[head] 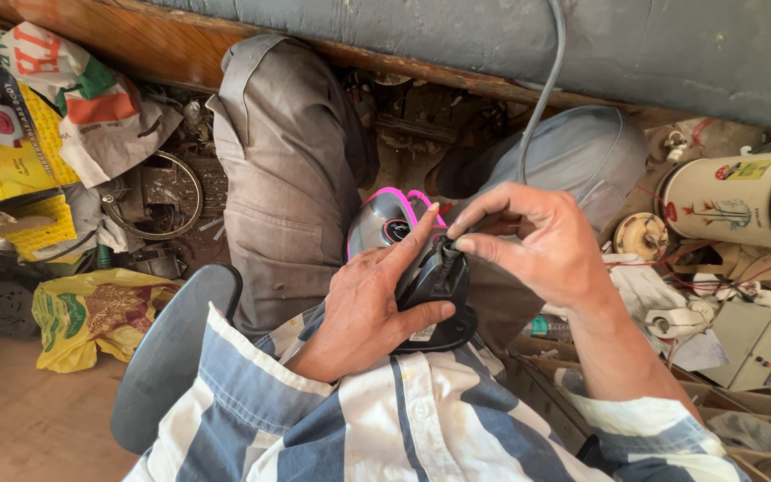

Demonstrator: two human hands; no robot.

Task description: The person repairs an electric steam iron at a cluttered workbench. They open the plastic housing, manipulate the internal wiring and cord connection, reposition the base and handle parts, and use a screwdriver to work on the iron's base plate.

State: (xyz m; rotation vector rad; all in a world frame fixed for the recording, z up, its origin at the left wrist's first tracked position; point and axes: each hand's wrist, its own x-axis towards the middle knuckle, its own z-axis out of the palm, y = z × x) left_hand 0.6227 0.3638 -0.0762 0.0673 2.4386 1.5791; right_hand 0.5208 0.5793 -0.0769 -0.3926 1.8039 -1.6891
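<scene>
A long grey padded bench edge point(582, 45) with a wooden rail point(162, 40) under it runs across the top of the view. Below it, the person's grey trousers point(283, 178) fill the middle, one knee raised on the left and the other thigh on the right. A blue and white striped shirt point(403, 419) covers the bottom of the frame. At the left a dark rounded seat edge point(167, 357) sticks out beside the shirt, with a yellow printed bag point(91, 312) on the wooden floor and a yellow carton point(11, 152) further up. At the right lie a cream cylindrical appliance point(733, 201) on its side and a small grey switch box point(756, 344).

An electric clothes iron point(403, 241), silver and black with pink trim, rests in the person's lap between the thighs, its rear end turned up towards the camera. The left hand point(372, 303) wraps around the iron's dark rear body, thumb underneath, forefinger stretched up along it. The right hand point(537, 236) hovers just above, its thumb and forefinger pinched narrowly at the black ribbed cord sleeve point(443, 268) on the iron's back end. A thin grey cable point(542, 98) runs up from behind the right hand towards the bench.
</scene>
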